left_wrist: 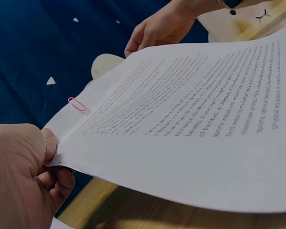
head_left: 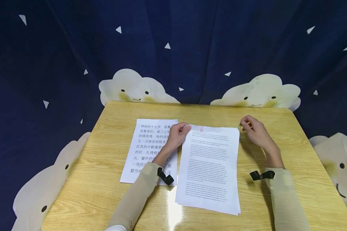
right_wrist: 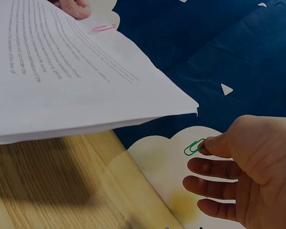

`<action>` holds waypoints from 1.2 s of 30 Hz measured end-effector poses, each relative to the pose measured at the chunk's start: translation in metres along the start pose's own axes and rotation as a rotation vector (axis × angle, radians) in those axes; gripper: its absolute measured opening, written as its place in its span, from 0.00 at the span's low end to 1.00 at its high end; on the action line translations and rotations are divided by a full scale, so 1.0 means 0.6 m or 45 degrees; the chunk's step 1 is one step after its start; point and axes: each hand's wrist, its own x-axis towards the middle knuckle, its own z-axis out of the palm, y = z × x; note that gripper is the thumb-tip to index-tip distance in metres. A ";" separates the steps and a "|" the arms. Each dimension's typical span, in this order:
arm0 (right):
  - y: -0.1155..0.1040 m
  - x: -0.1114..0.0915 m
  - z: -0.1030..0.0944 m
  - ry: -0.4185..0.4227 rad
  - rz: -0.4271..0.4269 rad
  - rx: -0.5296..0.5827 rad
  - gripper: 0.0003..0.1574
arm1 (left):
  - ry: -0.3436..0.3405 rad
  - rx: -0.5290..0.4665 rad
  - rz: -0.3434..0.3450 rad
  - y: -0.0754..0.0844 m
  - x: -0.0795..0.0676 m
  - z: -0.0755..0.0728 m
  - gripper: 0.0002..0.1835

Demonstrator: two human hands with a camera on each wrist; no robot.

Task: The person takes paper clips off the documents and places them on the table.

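Note:
My left hand (head_left: 177,136) pinches the top left corner of a stack of printed sheets (head_left: 209,166), thumb on top and fingers beneath. A pink paper clip (left_wrist: 77,104) sits on the sheets' top edge, near the middle. Off the top right corner, my right hand (head_left: 255,133) pinches a green paper clip (right_wrist: 194,147) between thumb and index finger. In the right wrist view that clip is apart from the paper, and the other fingers are spread loosely. The stack's upper part is lifted from the table, and its far corner edges show in the right wrist view.
Another sheet (head_left: 147,141) with large Chinese characters lies on the wooden table (head_left: 89,192), left of the stack and partly under my left forearm. Behind the table hangs a dark blue curtain (head_left: 191,57) with white clouds and triangles.

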 end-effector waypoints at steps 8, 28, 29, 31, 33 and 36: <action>0.018 0.002 0.002 -0.008 0.010 0.000 0.19 | -0.009 0.005 0.006 -0.002 0.000 -0.001 0.10; 0.044 0.002 -0.004 -0.018 -0.005 -0.032 0.18 | 0.017 0.021 -0.006 -0.002 0.001 0.001 0.10; 0.046 0.002 -0.003 -0.018 -0.005 -0.038 0.18 | 0.014 0.019 -0.002 -0.002 0.001 0.001 0.10; 0.050 0.003 -0.002 -0.016 -0.003 -0.051 0.17 | 0.004 0.013 0.007 -0.002 0.001 -0.001 0.10; 0.055 0.004 -0.001 -0.007 -0.004 -0.066 0.17 | -0.002 0.013 0.013 -0.002 0.000 -0.002 0.10; 0.061 0.004 0.001 0.009 -0.003 -0.085 0.16 | -0.005 0.021 0.015 -0.002 0.001 -0.002 0.10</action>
